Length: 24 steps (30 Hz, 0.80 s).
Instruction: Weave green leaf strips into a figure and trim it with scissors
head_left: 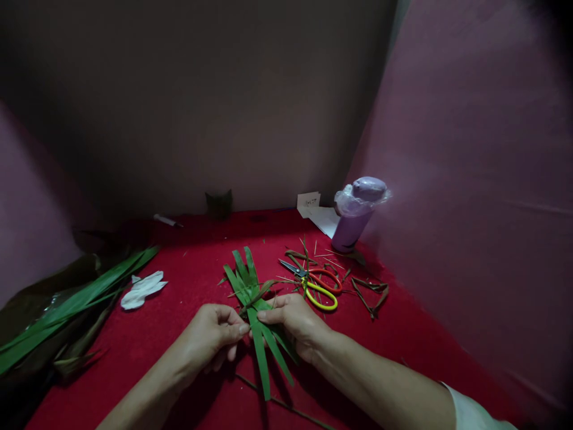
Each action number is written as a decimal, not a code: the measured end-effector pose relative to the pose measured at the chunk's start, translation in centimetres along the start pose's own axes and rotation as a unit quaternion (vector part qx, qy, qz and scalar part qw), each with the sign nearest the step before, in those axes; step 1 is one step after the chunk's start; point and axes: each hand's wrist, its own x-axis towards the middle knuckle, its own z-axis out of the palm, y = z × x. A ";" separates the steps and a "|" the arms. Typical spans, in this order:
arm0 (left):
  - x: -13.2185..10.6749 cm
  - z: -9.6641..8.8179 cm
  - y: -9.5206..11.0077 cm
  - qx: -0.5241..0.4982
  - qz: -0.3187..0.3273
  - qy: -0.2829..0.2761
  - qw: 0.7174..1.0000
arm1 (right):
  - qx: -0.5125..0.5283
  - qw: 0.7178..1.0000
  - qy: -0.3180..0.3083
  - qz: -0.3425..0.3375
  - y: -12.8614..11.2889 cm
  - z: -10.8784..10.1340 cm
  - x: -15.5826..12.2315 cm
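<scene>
Several long green leaf strips lie crossed in a bundle on the red cloth. My left hand pinches the strips near their middle from the left, thumb and forefinger pressed together. From the right, my right hand grips the same bundle, fingers curled over it. The strips' lower ends stick out toward me between my wrists. A thin brown stick lies across the bundle just above my fingers.
Scissors with orange and yellow handles lie right of the bundle among brown leaf scraps. A purple bottle and white papers stand behind. Long green leaves are piled at left, beside a crumpled white tissue.
</scene>
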 end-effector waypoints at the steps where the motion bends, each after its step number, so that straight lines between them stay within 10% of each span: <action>1: 0.0 0.0 0.0 0.001 -0.001 0.000 1.000 | 0.000 1.000 0.000 0.001 0.0 0.0 0.0; 24: -0.4 -0.8 0.3 0.003 -0.011 -0.014 1.000 | -0.003 1.000 -0.003 0.002 -0.2 0.0 -0.3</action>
